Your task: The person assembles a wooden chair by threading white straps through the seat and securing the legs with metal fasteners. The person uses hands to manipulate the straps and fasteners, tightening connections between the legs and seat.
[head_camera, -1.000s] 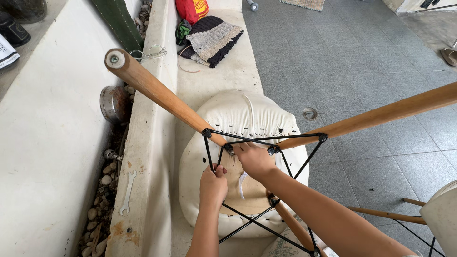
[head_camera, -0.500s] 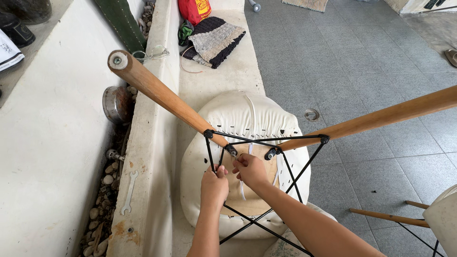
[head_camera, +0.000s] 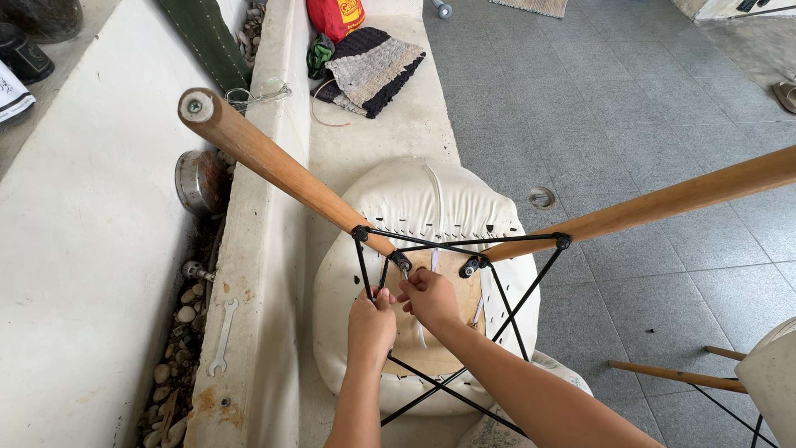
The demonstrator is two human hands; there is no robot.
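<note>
Upturned white chair seat (head_camera: 431,207) lies on the concrete ledge (head_camera: 390,141), black wire frame (head_camera: 506,299) and wooden legs (head_camera: 282,170) pointing up. Left hand (head_camera: 371,325) clenched around a frame rod just below the left leg's base. Right hand (head_camera: 431,297) pinches a small fastener at the same joint, touching the left hand. Spanner (head_camera: 222,336) lies left of the seat, on the wall top.

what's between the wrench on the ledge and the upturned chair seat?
Head view: only bare concrete ledge lies between the wrench and the cream seat. Both hands, left and right, are at the black wire frame.
</note>
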